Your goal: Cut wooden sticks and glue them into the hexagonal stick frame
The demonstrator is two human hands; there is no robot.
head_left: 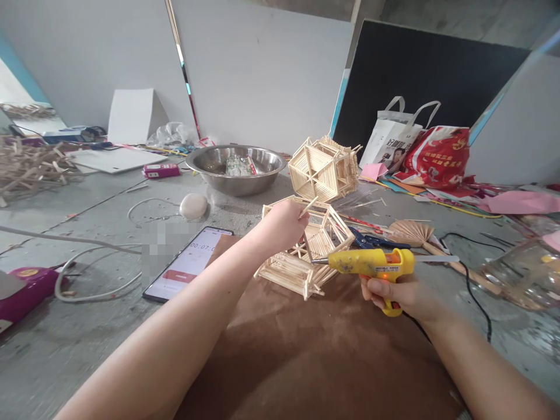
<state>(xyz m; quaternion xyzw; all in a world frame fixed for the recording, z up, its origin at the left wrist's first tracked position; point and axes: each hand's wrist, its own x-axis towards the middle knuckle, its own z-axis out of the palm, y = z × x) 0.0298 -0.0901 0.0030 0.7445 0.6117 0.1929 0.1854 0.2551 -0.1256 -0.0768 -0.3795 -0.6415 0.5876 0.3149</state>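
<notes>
My right hand (pixel 394 294) is wrapped round the handle of a yellow glue gun (pixel 367 262), whose nozzle points left. A clear glue stick (pixel 437 258) pokes out of the gun's back. My left hand (pixel 286 224) is closed in a pinch on a thin wooden stick (pixel 310 206), with the fingertips partly hidden. Beneath it sits an open lattice frame of wooden sticks (pixel 284 277), and the nozzle is close to its front right part. Behind stands a second many-sided stick structure (pixel 312 172) with a spoked hexagonal face.
A steel basin (pixel 236 184) with packets inside stands behind the frame. To the left lie a phone (pixel 188 262), a white cable and a white round object (pixel 193 206). Blue-handled pliers (pixel 371 239), a black cord (pixel 470 280) and a clear bottle (pixel 525 274) lie at right.
</notes>
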